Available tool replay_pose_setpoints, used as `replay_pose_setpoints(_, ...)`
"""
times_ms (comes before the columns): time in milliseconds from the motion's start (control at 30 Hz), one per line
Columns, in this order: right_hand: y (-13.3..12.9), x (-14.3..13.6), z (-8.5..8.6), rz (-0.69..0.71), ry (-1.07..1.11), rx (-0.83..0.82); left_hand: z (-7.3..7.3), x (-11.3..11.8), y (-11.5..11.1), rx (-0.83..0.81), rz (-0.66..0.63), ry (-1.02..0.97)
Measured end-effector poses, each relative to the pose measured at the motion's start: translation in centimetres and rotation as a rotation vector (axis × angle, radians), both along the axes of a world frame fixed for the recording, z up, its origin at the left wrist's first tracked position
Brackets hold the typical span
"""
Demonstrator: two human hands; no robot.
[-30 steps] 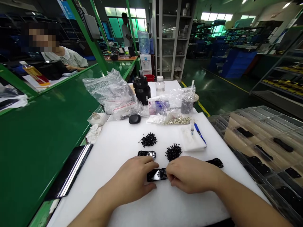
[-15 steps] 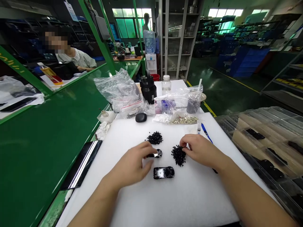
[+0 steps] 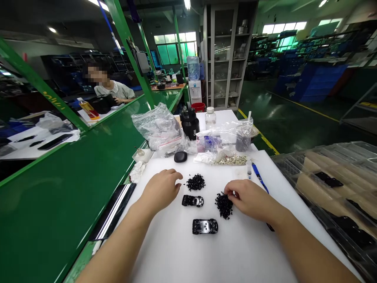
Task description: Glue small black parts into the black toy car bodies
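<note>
My left hand hovers left of the small black pile, thumb and fingers apart, nothing visible between them. My right hand is at the right-hand pile of small black parts, its fingertips pinched together at the pile's upper right edge; whatever they hold is too small to make out. Between the hands lies a small black car-shaped piece. Nearer to me is a second, larger car-shaped piece with a shiny middle. Both rest on the white table surface.
Behind the piles are a black oval case, plastic bags, a black bottle and a bag of small light-coloured parts. A blue pen lies at the right. Compartmented trays stand beyond the right edge. A person sits at the far left.
My left hand has moved left, off the farther car piece, which now shows in full. My right hand stays at its pile. The head view has tilted up and turned slightly left.
</note>
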State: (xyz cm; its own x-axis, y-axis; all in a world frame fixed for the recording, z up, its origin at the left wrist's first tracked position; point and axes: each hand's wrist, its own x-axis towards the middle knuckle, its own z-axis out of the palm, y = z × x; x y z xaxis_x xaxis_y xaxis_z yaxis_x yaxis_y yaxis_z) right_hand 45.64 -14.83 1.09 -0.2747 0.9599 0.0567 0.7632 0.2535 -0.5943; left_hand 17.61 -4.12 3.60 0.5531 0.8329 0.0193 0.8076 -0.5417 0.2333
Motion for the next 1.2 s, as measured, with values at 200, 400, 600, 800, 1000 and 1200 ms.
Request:
replay_pose_setpoints(200, 0.0, 0.0, 0.0, -0.018, -0.008, -0.002, -1.4, 1.2, 1.8, -0.096, -0.131, -0.12)
replay_pose_setpoints(400, -0.1, -0.2, 0.3, -0.025, -0.013, 0.028, -3.9, 0.8, 2.4, -0.086, -0.149, -0.274)
replay_pose_setpoints(600, -0.2, -0.6, 0.4, -0.057, 0.017, 0.067, -5.4, 0.3, 3.2, -0.09, -0.178, -0.33)
replay_pose_setpoints(800, 0.0, -1.0, -0.4, -0.045, -0.013, 0.052, -5.2, 2.0, 2.2, -0.099, -0.338, -0.304)
replay_pose_setpoints(1000, 0.1, -0.9, -0.5, -0.052, -0.012, 0.031, -5.4, 1.6, 2.3, -0.068, -0.291, -0.304)
replay_pose_setpoints(1200, 0.1, -0.9, -0.5, -0.051, -0.021, 0.024, -5.8, 0.8, 3.1, -0.058, -0.242, -0.308)
